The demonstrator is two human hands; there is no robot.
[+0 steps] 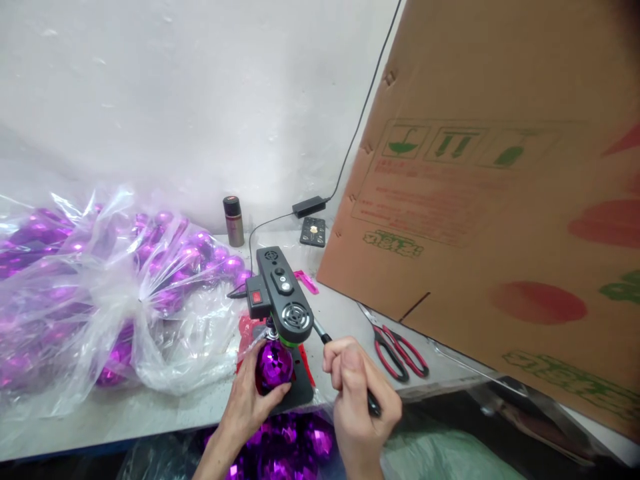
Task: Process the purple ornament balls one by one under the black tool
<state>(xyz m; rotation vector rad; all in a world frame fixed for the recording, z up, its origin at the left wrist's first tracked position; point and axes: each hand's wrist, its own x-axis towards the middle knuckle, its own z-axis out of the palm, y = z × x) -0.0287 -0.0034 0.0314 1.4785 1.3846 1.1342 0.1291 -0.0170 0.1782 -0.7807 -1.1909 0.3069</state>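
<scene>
My left hand (250, 393) is closed around a shiny purple mirrored ball (275, 365), its thumb along the lower edge. The ball sits beneath the head of a small black press machine (286, 293) with round vents and a red switch. My right hand (363, 393) is wrapped around the black grip of the machine's lever (373, 404), whose metal rod runs up to the press. Under the machine lies red material (306, 368) on the tabletop. The top of the ball, close to the press head, is partly hidden.
A clear plastic bag (140, 293) of purple balls covers the left of the table. A large cardboard box (480, 220) leans in from the right, near red-handled scissors (400, 352). Behind stand a dark-capped bottle (233, 223) and a power adapter (309, 207). More balls (290, 453) lie below the edge.
</scene>
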